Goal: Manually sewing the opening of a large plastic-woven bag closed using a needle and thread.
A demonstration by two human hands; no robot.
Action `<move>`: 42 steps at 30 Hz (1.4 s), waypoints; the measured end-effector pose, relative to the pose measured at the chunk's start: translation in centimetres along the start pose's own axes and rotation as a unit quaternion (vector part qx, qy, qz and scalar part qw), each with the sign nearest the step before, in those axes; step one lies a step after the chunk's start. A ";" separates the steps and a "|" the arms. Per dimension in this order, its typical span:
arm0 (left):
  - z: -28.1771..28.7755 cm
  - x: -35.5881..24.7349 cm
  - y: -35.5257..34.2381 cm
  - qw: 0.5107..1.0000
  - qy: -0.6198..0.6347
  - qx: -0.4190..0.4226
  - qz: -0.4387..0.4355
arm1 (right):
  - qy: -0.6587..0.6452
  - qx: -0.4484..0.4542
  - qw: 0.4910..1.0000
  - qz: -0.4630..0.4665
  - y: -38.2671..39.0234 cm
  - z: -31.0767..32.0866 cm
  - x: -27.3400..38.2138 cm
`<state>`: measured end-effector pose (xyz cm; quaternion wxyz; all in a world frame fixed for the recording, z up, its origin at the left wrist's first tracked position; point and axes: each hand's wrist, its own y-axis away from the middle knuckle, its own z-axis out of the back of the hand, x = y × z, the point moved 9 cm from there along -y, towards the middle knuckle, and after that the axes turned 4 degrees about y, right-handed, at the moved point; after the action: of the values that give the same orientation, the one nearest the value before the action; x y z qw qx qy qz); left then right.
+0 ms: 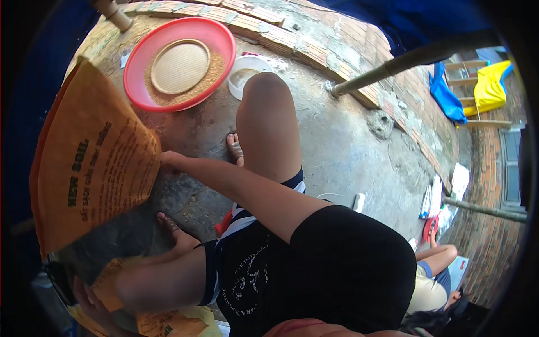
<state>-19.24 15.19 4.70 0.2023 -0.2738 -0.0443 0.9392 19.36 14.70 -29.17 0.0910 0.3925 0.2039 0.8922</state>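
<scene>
My right hand point(171, 161) grips the side edge of a large orange printed paper bag point(95, 163), which is raised at the left of the view. My left hand point(87, 295) is low at the lower left beside my knee, its fingers curled at a dark edge near more orange paper bags point(160, 323); what it holds is unclear. My bare thighs and feet are around the middle, in open sandals.
A red basin point(135, 67) holds grain and a round woven sieve point(179, 65), beside a white tub point(234, 84). Bamboo poles point(393, 70) and a brick ledge point(311, 50) border the concrete floor point(348, 163). A co-worker point(426, 286) sits at the lower right.
</scene>
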 end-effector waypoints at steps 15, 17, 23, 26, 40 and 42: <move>-10.1 -11.1 -11.6 0.973 -0.134 0.172 -0.078 | -0.148 -0.157 0.952 -0.217 4.2 2.0 -7.1; -12.2 -12.1 -12.7 0.952 -0.180 0.224 -0.108 | -0.170 -0.182 0.940 -0.232 4.5 2.6 -8.4; -16.1 -18.0 -13.7 0.966 -0.042 0.247 -0.067 | -0.203 -0.240 0.898 -0.307 6.6 4.0 -12.9; -15.1 -18.1 -14.0 0.972 -0.036 0.224 -0.069 | -0.183 -0.269 0.882 -0.340 7.5 5.0 -13.4; -20.7 -23.5 -13.0 0.925 0.152 0.331 -0.104 | -0.213 -0.264 0.860 -0.381 9.9 4.0 -21.1; -22.5 -24.5 -12.0 0.890 0.120 0.422 -0.122 | -0.214 -0.278 0.860 -0.372 9.2 3.8 -21.0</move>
<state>15.82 15.63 0.14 0.4156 -0.2653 0.3479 0.7974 36.33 0.78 -36.75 0.5623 0.4271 0.0540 0.7061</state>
